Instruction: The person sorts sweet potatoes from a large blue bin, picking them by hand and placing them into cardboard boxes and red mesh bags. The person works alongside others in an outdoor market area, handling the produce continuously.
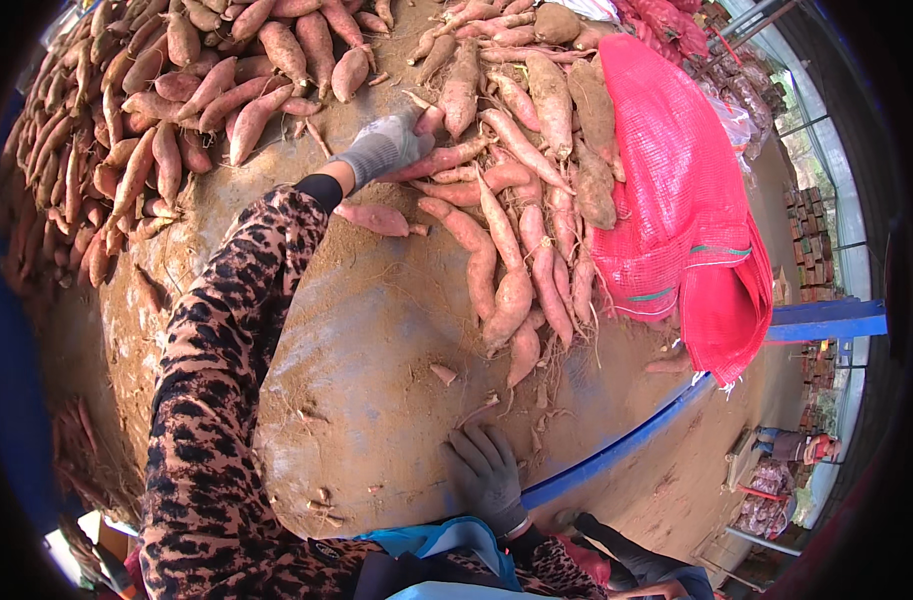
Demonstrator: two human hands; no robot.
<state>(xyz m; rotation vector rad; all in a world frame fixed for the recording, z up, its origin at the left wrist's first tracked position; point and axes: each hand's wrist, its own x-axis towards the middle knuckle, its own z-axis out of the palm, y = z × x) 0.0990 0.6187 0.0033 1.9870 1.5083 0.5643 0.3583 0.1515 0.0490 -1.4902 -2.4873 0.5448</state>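
Observation:
My left hand, in a grey knit glove, grips a small sweet potato at the edge of a loose heap. Under and beside it lie more sweet potatoes, some with soil and thin roots. A single reddish sweet potato lies just below my left wrist. My right hand, in a darker grey glove, rests extended on the soil-covered table near its front edge, holding nothing. A pink mesh sack lies against the heap's right side.
A large pile of sweet potatoes covers the upper left. Root scraps lie near the front edge. The table has a blue rim. Farther right are a blue beam, stacked crates, filled sacks and a distant person.

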